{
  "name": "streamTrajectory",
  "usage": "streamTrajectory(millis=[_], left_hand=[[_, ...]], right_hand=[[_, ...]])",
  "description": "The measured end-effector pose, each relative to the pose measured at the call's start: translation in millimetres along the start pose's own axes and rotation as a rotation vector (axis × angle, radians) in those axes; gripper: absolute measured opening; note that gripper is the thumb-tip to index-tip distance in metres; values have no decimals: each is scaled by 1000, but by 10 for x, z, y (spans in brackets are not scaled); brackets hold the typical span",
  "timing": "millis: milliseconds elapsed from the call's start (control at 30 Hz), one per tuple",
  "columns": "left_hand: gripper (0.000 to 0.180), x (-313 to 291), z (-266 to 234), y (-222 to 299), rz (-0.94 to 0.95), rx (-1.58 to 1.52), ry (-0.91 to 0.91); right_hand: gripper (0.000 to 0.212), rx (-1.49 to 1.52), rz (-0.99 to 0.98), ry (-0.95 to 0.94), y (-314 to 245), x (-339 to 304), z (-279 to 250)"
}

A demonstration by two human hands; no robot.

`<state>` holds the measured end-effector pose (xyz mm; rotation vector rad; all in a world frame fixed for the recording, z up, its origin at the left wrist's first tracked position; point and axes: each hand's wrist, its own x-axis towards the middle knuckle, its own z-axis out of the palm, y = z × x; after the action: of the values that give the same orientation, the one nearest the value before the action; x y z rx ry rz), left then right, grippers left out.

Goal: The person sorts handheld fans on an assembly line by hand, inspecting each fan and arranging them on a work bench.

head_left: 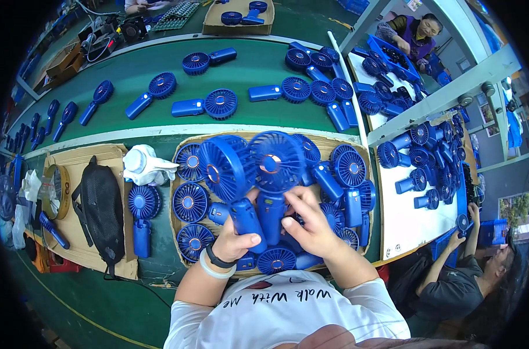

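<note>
My left hand (232, 241) is closed round the handle of a blue handheld fan (247, 224), its thumb across the lower end. Close beside it a second blue handheld fan (270, 212) stands upright, its head blurred as if the blades turn. My right hand (311, 227) has its thumb and index finger at the right side of that second fan's handle; its other fingers are partly hidden. Whether my left fingers also reach the second handle cannot be made out. Beneath both hands, a cardboard box (175, 230) holds many more blue fans, lying in layers.
Beyond the box runs a green conveyor belt (125, 75) with spaced-out fans. At left lie a single fan (141, 215), a white cloth-like bundle (145, 164) and a black mesh bag (100, 209) on cardboard. On the right, a white table (395, 227) carries piled fans; two people work there.
</note>
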<state>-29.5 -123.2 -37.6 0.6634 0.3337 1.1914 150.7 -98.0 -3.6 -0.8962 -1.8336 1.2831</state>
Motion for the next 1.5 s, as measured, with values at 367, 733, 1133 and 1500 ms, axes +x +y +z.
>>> streamTrajectory(millis=[367, 733, 1133, 1500], left_hand=[[88, -108, -10, -30, 137, -189, 32], [68, -130, -127, -76, 134, -453, -69], [74, -105, -124, -41, 81, -501, -55], [73, -128, -141, -63, 106, -420, 19]], right_hand=[[54, -1386, 416, 46, 277, 290, -488], [59, 1356, 317, -275, 208, 136, -470], [40, 881, 416, -35, 173, 136, -354], [35, 599, 334, 152, 148, 168, -195]])
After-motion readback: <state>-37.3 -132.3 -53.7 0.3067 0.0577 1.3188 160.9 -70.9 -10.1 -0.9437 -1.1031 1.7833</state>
